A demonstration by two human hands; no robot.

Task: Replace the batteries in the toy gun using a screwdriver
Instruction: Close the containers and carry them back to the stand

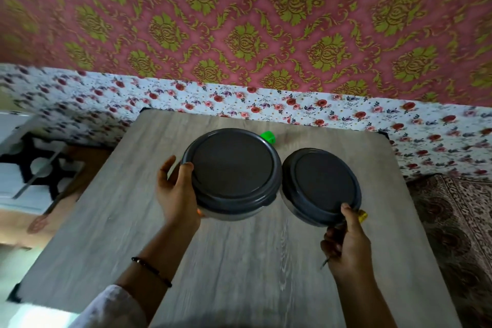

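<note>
Two containers: round, each with a dark grey lid, held above the wooden table (239, 261), side by side with their rims nearly touching.
Left container (232, 172): the larger one; its clear lower wall shows below the lid at the near edge.
Left hand (177, 190): curled round the left container's left side, thumb up on the lid's rim, fingers going underneath; a dark bracelet (151, 270) sits on the wrist, and a white sleeve (111, 306) shows lower down.
Right container (320, 186): smaller, tilted a little towards the camera.
Right hand (346, 245): grips the right container at its near rim, thumb on the lid; the same hand also holds a thin tool, likely the screwdriver (362, 216), with a yellow end showing past the thumb and a dark tip poking out below the palm.
Toy gun: I cannot tell; only a bright green piece (267, 137) peeks out behind the left container on the table's far part.
Surroundings: pink wall (239, 21) with green-gold pattern above, floral cloth (292, 106) along its base, patterned rug (458, 221) at the right.
</note>
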